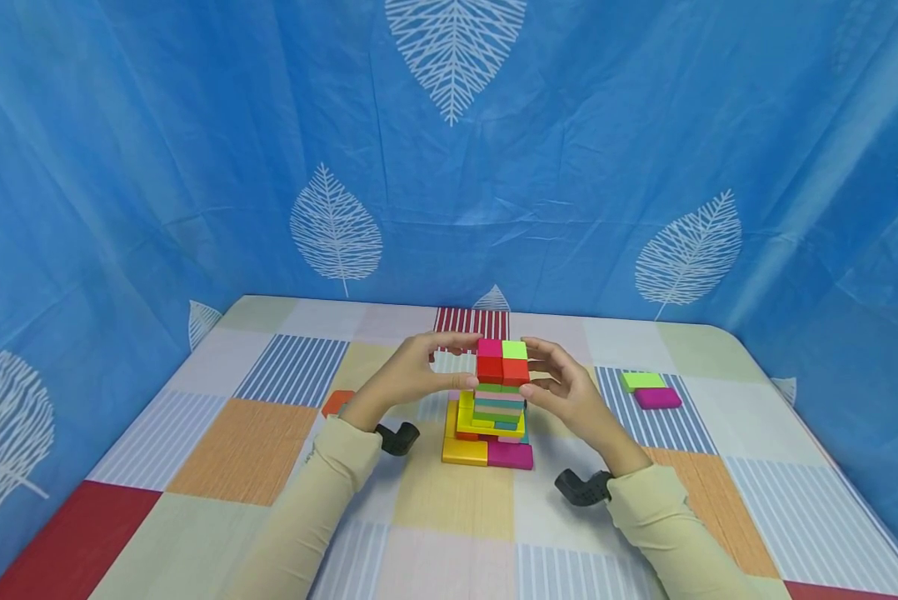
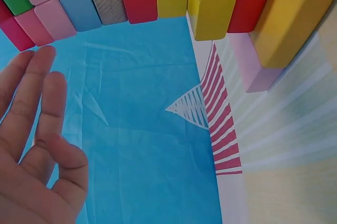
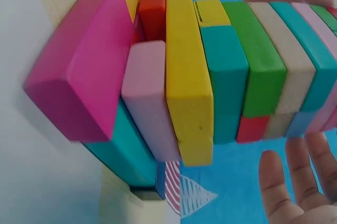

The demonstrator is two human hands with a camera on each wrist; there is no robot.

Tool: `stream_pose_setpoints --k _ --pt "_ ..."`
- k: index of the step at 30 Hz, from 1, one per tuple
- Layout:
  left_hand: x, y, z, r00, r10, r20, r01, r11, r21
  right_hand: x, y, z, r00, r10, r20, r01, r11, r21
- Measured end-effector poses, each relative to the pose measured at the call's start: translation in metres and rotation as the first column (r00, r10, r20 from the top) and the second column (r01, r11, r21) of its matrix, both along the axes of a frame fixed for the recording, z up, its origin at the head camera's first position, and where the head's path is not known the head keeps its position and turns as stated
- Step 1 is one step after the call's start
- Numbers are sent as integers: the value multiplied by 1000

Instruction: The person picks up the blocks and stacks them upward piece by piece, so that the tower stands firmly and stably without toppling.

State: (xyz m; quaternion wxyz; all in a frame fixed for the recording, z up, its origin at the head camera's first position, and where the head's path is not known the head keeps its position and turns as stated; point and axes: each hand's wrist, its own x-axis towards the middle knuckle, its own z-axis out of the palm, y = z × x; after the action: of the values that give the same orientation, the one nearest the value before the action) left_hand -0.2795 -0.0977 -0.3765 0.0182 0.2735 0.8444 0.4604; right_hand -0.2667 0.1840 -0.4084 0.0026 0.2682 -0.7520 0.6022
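A tower of coloured wooden blocks (image 1: 498,408) stands mid-table, wider at its foot, where a golden-yellow block (image 1: 464,452) and a purple block (image 1: 511,455) lie at the front. At its top sit a pink block (image 1: 490,348), a lime block (image 1: 515,349) and two red ones. My left hand (image 1: 415,371) flanks the upper left side, thumb at the front and forefinger further back. On the opposite side, my right hand (image 1: 565,387) has its fingertips right at the upper blocks. Both wrist views show extended, slightly bent fingers (image 3: 271,169) beside the tower's upper layers.
To the right lie a lime block (image 1: 641,382) and a purple block (image 1: 657,398). An orange block (image 1: 336,402) is partly hidden by the left wrist. Black wrist-worn devices (image 1: 582,487) hang near both sleeves. A blue leaf-print curtain (image 1: 449,208) surrounds the patchwork-covered table (image 1: 456,508).
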Motion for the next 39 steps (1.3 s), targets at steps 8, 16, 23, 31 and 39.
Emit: stream_pose_setpoints --k 8,16,23,31,39 --pt "-1 4 -5 998 -40 41 40 999 -9 -8 42 16 997 -62 -46 63 998 11" --pt "2 7 -6 999 -10 53 12 999 -36 -17 123 15 956 -294 -20 293 944 149" --pt "3 9 -9 998 13 55 -11 999 -35 -18 174 -12 818 -566 101 517 802 300" --pt "5 10 -8 998 23 59 -21 999 -26 -21 190 -34 770 -603 206 455 747 486" --pt "4 12 -10 999 11 51 -10 1000 -19 -22 190 -34 821 -562 102 389 682 620"
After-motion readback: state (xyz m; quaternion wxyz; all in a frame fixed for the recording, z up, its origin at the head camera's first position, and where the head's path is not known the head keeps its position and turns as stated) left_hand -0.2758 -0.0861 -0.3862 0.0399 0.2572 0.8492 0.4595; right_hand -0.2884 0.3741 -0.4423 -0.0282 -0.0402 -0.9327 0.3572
